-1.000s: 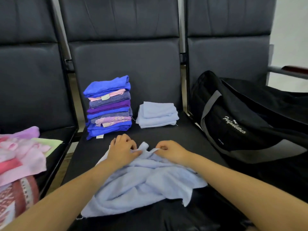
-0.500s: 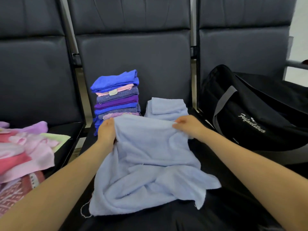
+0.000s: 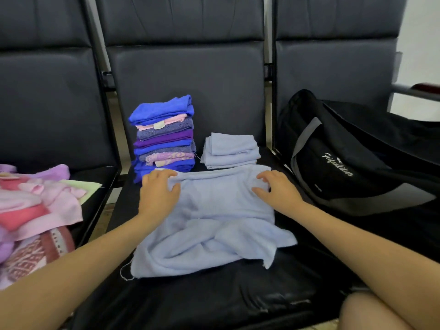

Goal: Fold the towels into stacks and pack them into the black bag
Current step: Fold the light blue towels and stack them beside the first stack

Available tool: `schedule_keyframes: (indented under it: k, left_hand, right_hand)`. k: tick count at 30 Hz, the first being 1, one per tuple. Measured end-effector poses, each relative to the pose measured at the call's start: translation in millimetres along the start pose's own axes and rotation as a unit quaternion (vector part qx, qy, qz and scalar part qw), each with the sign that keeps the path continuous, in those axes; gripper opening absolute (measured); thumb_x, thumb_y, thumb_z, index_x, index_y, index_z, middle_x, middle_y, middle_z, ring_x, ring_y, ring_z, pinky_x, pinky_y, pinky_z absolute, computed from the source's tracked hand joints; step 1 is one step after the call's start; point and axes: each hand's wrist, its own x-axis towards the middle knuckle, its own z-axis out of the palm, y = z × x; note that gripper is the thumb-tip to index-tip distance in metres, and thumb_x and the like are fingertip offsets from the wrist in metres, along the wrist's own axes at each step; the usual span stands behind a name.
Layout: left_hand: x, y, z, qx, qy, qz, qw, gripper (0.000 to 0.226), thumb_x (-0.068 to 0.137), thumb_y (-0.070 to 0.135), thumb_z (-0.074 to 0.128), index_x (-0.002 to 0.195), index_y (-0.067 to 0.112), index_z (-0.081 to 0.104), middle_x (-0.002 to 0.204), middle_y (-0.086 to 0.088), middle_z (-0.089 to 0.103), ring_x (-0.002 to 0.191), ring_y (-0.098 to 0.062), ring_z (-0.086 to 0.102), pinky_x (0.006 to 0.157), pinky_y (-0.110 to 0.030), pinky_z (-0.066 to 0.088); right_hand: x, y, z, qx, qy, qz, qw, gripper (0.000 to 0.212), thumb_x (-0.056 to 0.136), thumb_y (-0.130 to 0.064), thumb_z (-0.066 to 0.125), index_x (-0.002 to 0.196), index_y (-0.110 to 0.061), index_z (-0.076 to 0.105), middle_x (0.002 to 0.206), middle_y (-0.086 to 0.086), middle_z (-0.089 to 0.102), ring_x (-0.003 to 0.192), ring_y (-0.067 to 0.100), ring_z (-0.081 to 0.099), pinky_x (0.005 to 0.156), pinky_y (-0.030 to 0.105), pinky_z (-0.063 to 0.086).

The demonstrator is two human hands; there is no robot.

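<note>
Light blue towel [image 3: 221,215] lies spread on the middle seat [image 3: 214,298], its near edge rumpled. Left hand [image 3: 158,194] and right hand [image 3: 276,191] rest on its far corners, fingers loosely spread, pressing rather than gripping. Behind it stand a tall stack of folded towels [image 3: 164,139] and a low light blue stack [image 3: 229,151]. The black bag [image 3: 357,163] sits on the right seat; its contents cannot be seen. Unfolded pink towels [image 3: 35,206] are heaped on the left seat.

Two bare forearms, sleeveless as far as the lower corners of the frame. No rings, watch or bracelet on left hand [image 3: 159,192] or right hand [image 3: 277,190]. Bare knee at lower right.
</note>
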Motion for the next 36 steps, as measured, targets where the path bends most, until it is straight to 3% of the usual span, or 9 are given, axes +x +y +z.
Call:
schedule_keyframes:
  k: [6, 10, 12, 15, 18, 21, 27, 32, 36]
  left_hand:
    - [-80, 27, -28, -0.016, -0.200, 0.172, 0.965, 0.028, 0.081, 0.051, 0.058, 0.075, 0.025, 0.065, 0.070, 0.010, 0.057, 0.075, -0.002, 0.054, 0.063, -0.017, 0.037]
    - [-104, 13, -29, 0.076, -0.321, 0.201, 0.922, 0.062, 0.067, 0.083, 0.041, 0.102, 0.036, 0.062, 0.097, 0.017, 0.056, 0.093, -0.002, 0.052, 0.085, -0.025, 0.045]
    - [-108, 5, -27, 0.078, -0.313, 0.207, 0.924, 0.051, 0.075, 0.071, 0.034, 0.097, 0.033, 0.059, 0.094, 0.013, 0.053, 0.094, -0.011, 0.051, 0.086, -0.033, 0.044]
    - [-98, 20, -42, -0.055, -0.254, 0.107, 0.960, 0.019, 0.097, 0.035, 0.042, 0.089, 0.026, 0.057, 0.088, 0.012, 0.055, 0.092, -0.013, 0.051, 0.080, -0.022, 0.034]
    - [-82, 29, -63, -0.287, -0.133, -0.049, 0.948, 0.021, 0.101, 0.010, 0.043, 0.093, 0.013, 0.062, 0.097, 0.002, 0.061, 0.089, -0.007, 0.052, 0.076, -0.016, 0.038]
    - [-77, 31, -78, -0.377, -0.110, -0.108, 0.913, 0.022, 0.098, 0.015, 0.047, 0.091, 0.014, 0.068, 0.094, 0.003, 0.069, 0.085, -0.004, 0.060, 0.080, -0.019, 0.046]
    - [-79, 16, -82, -0.183, -0.217, -0.097, 0.954, 0.040, 0.097, 0.033, 0.051, 0.063, 0.013, 0.055, 0.067, 0.004, 0.055, 0.068, -0.013, 0.047, 0.065, -0.028, 0.037]
    - [-88, -14, -80, -0.038, -0.369, 0.006, 0.929, 0.058, 0.095, 0.042, 0.054, 0.050, 0.020, 0.024, 0.051, 0.006, 0.024, 0.052, -0.011, 0.025, 0.055, -0.027, 0.025]
    - [-90, -10, -75, -0.006, -0.371, 0.031, 0.928, 0.049, 0.092, 0.029, 0.058, 0.052, 0.016, 0.033, 0.054, 0.004, 0.031, 0.055, -0.008, 0.031, 0.057, -0.024, 0.029]
  right_hand:
    - [-50, -33, -35, 0.180, -0.095, 0.003, 0.979, 0.023, 0.084, -0.042, 0.069, 0.085, -0.019, 0.066, 0.075, -0.010, 0.059, 0.065, -0.001, 0.051, 0.065, 0.017, 0.041]
    - [-80, -44, -39, 0.005, -0.335, -0.034, 0.942, 0.052, 0.073, -0.060, 0.071, 0.116, -0.032, 0.060, 0.116, -0.012, 0.060, 0.104, 0.003, 0.055, 0.095, 0.021, 0.042]
    - [-84, -43, -42, -0.063, -0.333, -0.071, 0.938, 0.037, 0.085, -0.042, 0.069, 0.111, -0.016, 0.061, 0.111, -0.002, 0.062, 0.097, 0.006, 0.056, 0.083, 0.015, 0.041]
    - [-87, -52, -59, 0.170, -0.258, 0.005, 0.951, 0.020, 0.094, -0.025, 0.060, 0.076, -0.015, 0.061, 0.074, -0.001, 0.064, 0.061, 0.002, 0.054, 0.060, 0.016, 0.041]
    - [-81, -54, -74, 0.476, -0.188, 0.107, 0.853, 0.022, 0.097, -0.020, 0.052, 0.092, -0.007, 0.069, 0.083, 0.003, 0.072, 0.079, 0.012, 0.068, 0.074, 0.024, 0.050]
    - [-83, -66, -76, 0.555, -0.186, 0.158, 0.795, 0.021, 0.094, -0.024, 0.055, 0.093, -0.009, 0.069, 0.083, 0.005, 0.071, 0.081, 0.017, 0.067, 0.079, 0.028, 0.049]
    - [-86, -71, -54, 0.444, -0.189, 0.210, 0.850, 0.014, 0.089, -0.022, 0.066, 0.087, -0.008, 0.066, 0.091, 0.008, 0.068, 0.081, 0.019, 0.065, 0.076, 0.029, 0.049]
    - [-88, -51, -46, 0.093, -0.256, 0.121, 0.954, 0.027, 0.091, -0.016, 0.059, 0.066, -0.012, 0.048, 0.070, 0.005, 0.045, 0.071, 0.017, 0.043, 0.067, 0.030, 0.036]
    - [-84, -40, -46, 0.206, -0.165, 0.138, 0.955, 0.020, 0.091, -0.010, 0.057, 0.071, -0.005, 0.055, 0.067, 0.008, 0.048, 0.062, 0.014, 0.044, 0.053, 0.021, 0.037]
